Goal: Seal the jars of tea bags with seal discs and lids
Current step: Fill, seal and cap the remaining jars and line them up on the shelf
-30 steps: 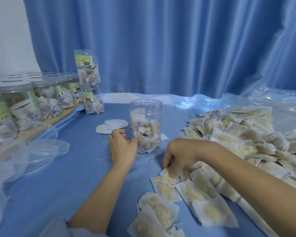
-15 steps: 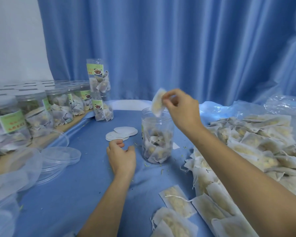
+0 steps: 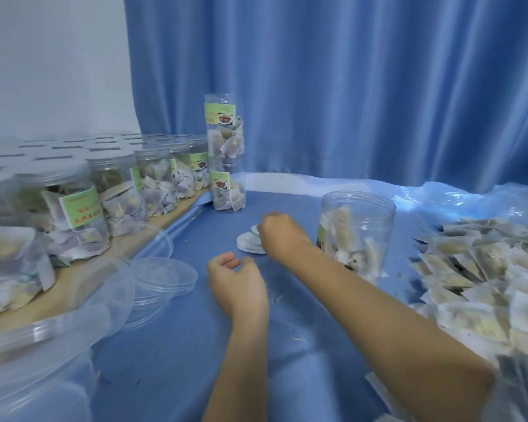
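An open clear jar (image 3: 358, 236), part full of tea bags and without a lid, stands on the blue table. To its left lies a small stack of white seal discs (image 3: 247, 244). My right hand (image 3: 279, 236) reaches across to them with curled fingers and pinches the edge of the top disc, which is lifted slightly. My left hand (image 3: 235, 280) rests on the table in front of the discs, loosely curled, holding nothing. Clear lids (image 3: 162, 277) lie stacked to the left of that hand.
Several lidded, labelled jars (image 3: 83, 208) of tea bags stand on a wooden board at the left. Two more jars (image 3: 225, 153) are stacked at the back. A big pile of loose tea bags (image 3: 485, 269) covers the right side. A blue curtain hangs behind.
My right hand has dropped the tea bag into the jar and moved left and down to the seal discs. The left hand has stayed in place.
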The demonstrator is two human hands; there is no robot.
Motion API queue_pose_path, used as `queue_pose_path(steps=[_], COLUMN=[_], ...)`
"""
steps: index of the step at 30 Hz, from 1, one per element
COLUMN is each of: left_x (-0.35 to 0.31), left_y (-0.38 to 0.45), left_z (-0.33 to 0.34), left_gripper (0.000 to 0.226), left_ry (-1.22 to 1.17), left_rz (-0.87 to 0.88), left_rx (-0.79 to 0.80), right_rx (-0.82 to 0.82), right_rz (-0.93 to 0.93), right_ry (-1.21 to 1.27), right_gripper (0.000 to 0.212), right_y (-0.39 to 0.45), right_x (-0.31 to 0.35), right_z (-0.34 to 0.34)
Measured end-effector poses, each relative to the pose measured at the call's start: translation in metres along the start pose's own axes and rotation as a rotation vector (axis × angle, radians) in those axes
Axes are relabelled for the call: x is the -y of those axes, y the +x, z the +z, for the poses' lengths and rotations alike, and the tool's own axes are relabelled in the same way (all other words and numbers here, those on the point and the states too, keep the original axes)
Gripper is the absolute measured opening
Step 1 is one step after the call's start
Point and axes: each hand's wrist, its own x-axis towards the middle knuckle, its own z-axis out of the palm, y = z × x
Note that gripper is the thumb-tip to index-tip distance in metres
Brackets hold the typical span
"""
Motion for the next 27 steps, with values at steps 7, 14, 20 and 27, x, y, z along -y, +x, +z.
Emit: queue_pose_path(steps=[7, 14, 20, 27], left_x=[-0.002, -0.001, -0.003, -0.001], left_y=[0.020, 0.024, 0.021, 0.014], left_z=[-0.001, 0.001, 0.002, 0.008], left_gripper=[0.025, 0.026, 0.025, 0.015], left_ry=[-0.109, -0.113, -0.088, -0.083], left_rz=[-0.097, -0.114, -0.119, -0.184], left_rx=[-0.014, -0.022, -0.015, -0.013], right_rx=[0.107, 0.167, 0.076, -0.208], right_rz=[0.315, 0.335, 0.226, -0.183], right_ry=[0.224, 0.134, 0.082, 0.245], right_gripper=[0.039, 0.039, 0.032, 0.050], right_y=[0.054, 0.070, 0.061, 0.032], right_x=[-0.004, -0.007, -0.003, 0.014], right_z=[0.041, 0.052, 0.046, 0.012])
